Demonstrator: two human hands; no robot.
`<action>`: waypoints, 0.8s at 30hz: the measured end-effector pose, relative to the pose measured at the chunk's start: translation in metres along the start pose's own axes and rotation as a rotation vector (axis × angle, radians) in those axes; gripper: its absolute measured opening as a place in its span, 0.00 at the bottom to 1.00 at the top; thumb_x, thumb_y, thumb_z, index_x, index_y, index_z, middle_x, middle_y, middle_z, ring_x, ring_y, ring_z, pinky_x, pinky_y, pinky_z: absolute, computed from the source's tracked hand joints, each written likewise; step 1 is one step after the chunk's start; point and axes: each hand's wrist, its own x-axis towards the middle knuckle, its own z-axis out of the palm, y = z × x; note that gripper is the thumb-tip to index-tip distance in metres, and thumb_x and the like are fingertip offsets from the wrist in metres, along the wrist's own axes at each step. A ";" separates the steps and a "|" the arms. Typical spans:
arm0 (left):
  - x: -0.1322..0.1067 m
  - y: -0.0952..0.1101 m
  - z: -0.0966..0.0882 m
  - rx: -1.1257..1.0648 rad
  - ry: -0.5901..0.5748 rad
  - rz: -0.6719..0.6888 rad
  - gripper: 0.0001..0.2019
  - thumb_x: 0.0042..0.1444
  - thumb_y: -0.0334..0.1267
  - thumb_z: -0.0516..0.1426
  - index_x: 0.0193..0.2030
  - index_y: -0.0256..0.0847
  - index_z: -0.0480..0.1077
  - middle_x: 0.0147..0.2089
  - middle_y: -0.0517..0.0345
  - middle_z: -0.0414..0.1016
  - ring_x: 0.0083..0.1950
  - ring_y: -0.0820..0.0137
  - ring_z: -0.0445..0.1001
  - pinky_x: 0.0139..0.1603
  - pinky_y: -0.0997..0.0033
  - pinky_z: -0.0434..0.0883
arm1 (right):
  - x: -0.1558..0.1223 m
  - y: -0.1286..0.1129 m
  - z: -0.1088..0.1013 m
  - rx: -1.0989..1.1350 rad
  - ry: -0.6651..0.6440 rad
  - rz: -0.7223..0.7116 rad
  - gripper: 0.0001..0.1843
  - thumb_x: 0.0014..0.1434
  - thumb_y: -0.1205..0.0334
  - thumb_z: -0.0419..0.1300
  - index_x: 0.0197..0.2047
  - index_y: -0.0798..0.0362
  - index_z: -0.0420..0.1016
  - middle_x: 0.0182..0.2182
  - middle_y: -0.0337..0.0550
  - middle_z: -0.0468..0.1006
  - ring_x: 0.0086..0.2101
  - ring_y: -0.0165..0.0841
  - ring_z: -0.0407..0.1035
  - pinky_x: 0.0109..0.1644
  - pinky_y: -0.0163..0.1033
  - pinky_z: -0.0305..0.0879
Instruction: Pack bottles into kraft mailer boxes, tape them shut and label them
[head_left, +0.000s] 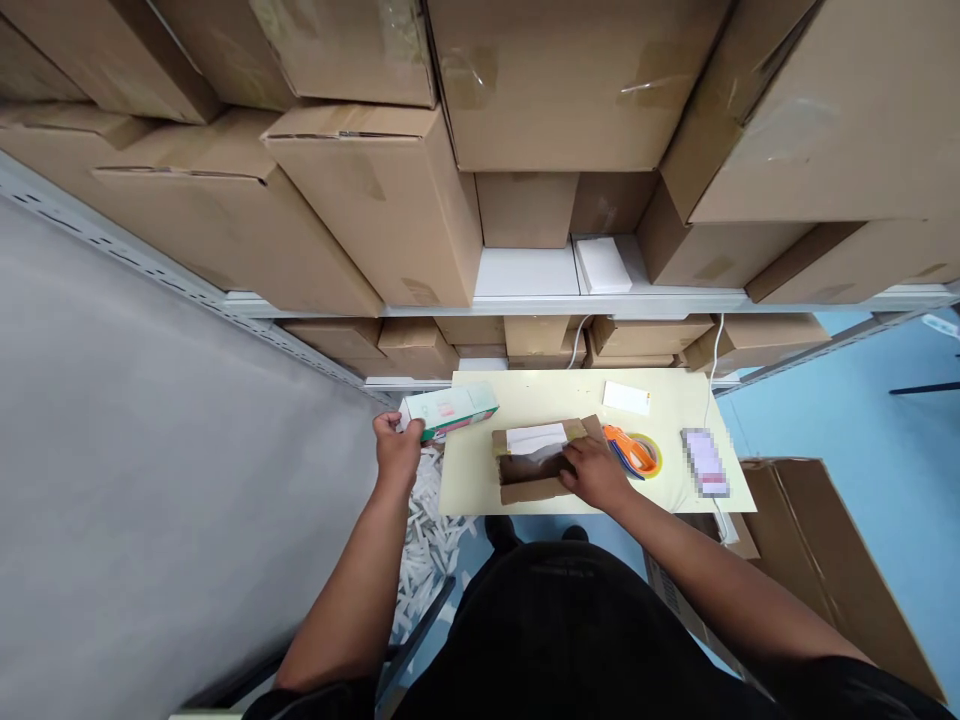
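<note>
My left hand (399, 450) is closed on one end of a long, slim white and green carton (450, 408), held out over the table's left edge. On the table, a small open cardboard box (534, 492) has a white label on its far side. My right hand (594, 470) grips the right end of that box, its fingertips at the rim and partly inside. Just right of this hand lies an orange tape dispenser (631, 450) with a roll of yellowish tape (655, 456) beside it.
The pale yellow table (480, 490) also carries a white card (627, 397) and a phone (705, 462) with a cable. Shelves of cardboard boxes (367, 200) rise behind. White paper strips (429, 540) heap on the floor at left; a big open carton (832, 560) stands at right.
</note>
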 end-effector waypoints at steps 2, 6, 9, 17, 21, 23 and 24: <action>-0.010 0.001 -0.001 -0.138 -0.010 -0.068 0.23 0.46 0.39 0.63 0.46 0.46 0.57 0.53 0.58 0.66 0.37 0.73 0.75 0.31 0.71 0.77 | -0.002 0.001 0.001 -0.037 0.040 -0.002 0.10 0.65 0.59 0.59 0.43 0.54 0.78 0.43 0.50 0.76 0.48 0.44 0.68 0.56 0.46 0.63; -0.030 0.004 0.000 -0.274 -0.033 -0.120 0.23 0.45 0.39 0.63 0.45 0.45 0.57 0.50 0.59 0.68 0.38 0.71 0.76 0.29 0.72 0.78 | 0.000 0.001 0.000 -0.080 0.094 0.012 0.09 0.63 0.60 0.60 0.45 0.54 0.76 0.45 0.51 0.74 0.47 0.44 0.67 0.55 0.45 0.62; -0.042 0.000 -0.001 -0.318 -0.054 -0.135 0.22 0.46 0.39 0.63 0.45 0.45 0.57 0.48 0.59 0.70 0.37 0.71 0.76 0.30 0.71 0.78 | 0.007 0.000 -0.003 -0.124 0.066 0.035 0.10 0.62 0.59 0.61 0.45 0.54 0.75 0.46 0.52 0.73 0.47 0.44 0.67 0.54 0.45 0.62; -0.055 -0.017 -0.013 -0.363 -0.091 -0.181 0.22 0.45 0.39 0.63 0.44 0.45 0.58 0.48 0.60 0.72 0.35 0.72 0.77 0.30 0.69 0.79 | 0.011 -0.003 -0.009 -0.194 0.038 0.100 0.12 0.62 0.59 0.60 0.46 0.55 0.75 0.48 0.54 0.74 0.50 0.47 0.65 0.56 0.48 0.59; -0.059 -0.017 -0.024 -0.391 -0.128 -0.183 0.21 0.45 0.40 0.62 0.44 0.45 0.58 0.46 0.61 0.71 0.34 0.73 0.76 0.31 0.68 0.79 | 0.009 -0.006 -0.007 -0.179 0.075 0.092 0.18 0.59 0.59 0.62 0.52 0.53 0.74 0.54 0.55 0.72 0.55 0.48 0.62 0.59 0.48 0.58; -0.062 -0.018 -0.031 -0.398 -0.154 -0.184 0.21 0.45 0.40 0.62 0.44 0.45 0.58 0.46 0.62 0.71 0.34 0.73 0.77 0.32 0.68 0.79 | 0.008 -0.007 -0.008 -0.177 0.080 0.113 0.20 0.58 0.59 0.63 0.53 0.53 0.74 0.55 0.55 0.71 0.55 0.48 0.62 0.59 0.48 0.58; -0.063 -0.019 -0.034 -0.401 -0.164 -0.185 0.21 0.45 0.40 0.62 0.44 0.45 0.58 0.47 0.61 0.71 0.35 0.72 0.77 0.33 0.67 0.79 | 0.008 -0.008 -0.010 -0.180 0.080 0.126 0.20 0.57 0.59 0.63 0.53 0.53 0.74 0.54 0.55 0.72 0.54 0.49 0.62 0.58 0.48 0.59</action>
